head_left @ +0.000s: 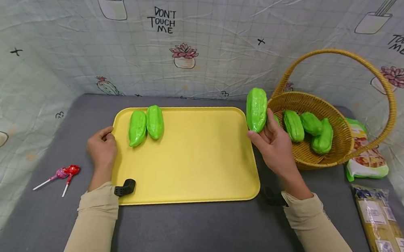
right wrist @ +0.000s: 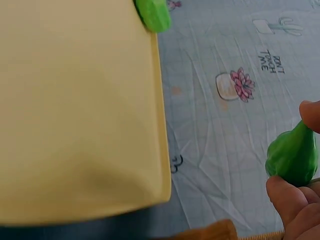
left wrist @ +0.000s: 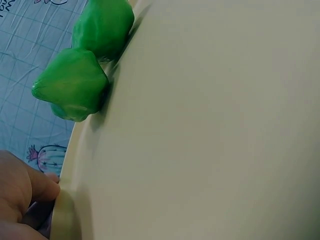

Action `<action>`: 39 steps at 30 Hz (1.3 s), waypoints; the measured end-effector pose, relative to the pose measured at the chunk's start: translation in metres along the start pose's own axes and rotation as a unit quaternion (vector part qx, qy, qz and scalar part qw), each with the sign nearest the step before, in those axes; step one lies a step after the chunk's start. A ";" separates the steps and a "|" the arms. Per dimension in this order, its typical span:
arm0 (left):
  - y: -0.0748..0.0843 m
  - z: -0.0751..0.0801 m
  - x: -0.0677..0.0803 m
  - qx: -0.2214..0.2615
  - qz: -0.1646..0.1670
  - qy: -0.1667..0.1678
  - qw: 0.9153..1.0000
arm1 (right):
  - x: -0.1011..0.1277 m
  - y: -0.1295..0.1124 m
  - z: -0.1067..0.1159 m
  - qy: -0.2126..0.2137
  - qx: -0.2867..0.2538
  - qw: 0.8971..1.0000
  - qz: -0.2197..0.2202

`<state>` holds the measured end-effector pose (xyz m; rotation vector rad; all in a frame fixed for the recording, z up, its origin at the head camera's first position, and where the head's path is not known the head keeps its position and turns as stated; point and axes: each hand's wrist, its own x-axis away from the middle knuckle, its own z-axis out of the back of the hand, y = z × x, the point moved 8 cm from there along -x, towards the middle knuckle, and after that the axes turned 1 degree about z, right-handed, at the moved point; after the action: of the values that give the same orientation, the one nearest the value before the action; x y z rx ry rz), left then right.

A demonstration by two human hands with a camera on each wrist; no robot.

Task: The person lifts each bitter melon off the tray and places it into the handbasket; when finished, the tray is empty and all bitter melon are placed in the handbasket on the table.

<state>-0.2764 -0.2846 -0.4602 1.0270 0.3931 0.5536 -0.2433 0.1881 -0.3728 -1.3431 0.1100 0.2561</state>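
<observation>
A yellow tray (head_left: 199, 158) lies on the grey table, with two glossy ribbed green fruits (head_left: 137, 128) side by side at its far left. My left hand (head_left: 102, 149) grips the tray's left rim, and in the left wrist view its fingertips are right at that edge. Over the tray's far right corner, my right hand (head_left: 277, 143) holds another ribbed green fruit (head_left: 256, 110) upright between thumb and fingers. The right wrist view shows the narrow end of this held fruit (right wrist: 292, 157) by one digit. Several more green fruits (head_left: 311, 123) lie in the wicker basket (head_left: 338, 153) beside the right hand.
The basket's tall handle (head_left: 393, 95) arches above it at the back right. A green-and-red food packet (head_left: 368, 158) and a long clear-wrapped package (head_left: 385, 233) lie farther right. Two lollipops (head_left: 71, 170) rest left of the tray. A printed cloth (head_left: 225, 35) hangs behind the table.
</observation>
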 end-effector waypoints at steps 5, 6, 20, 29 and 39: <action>-0.001 -0.001 0.000 0.000 0.002 -0.001 1.000 | 0.004 0.001 0.026 0.020 0.033 0.999 -0.004; -0.001 -0.001 0.000 -0.001 0.002 -0.001 1.000 | 0.005 0.002 0.032 0.025 0.042 0.999 -0.007; -0.003 0.001 -0.003 -0.010 0.004 0.004 1.000 | 0.012 0.018 0.098 0.070 0.127 0.987 -0.069; -0.003 0.000 -0.002 -0.005 0.011 0.000 1.000 | 0.014 0.022 0.131 0.122 0.155 0.979 -0.055; -0.001 0.000 -0.001 -0.012 0.005 0.001 1.000 | 0.019 0.031 0.151 0.153 0.202 0.964 -0.079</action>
<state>-0.2769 -0.2853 -0.4615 1.0057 0.3824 0.5670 -0.2426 0.3431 -0.3724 -0.9696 0.2965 -0.1085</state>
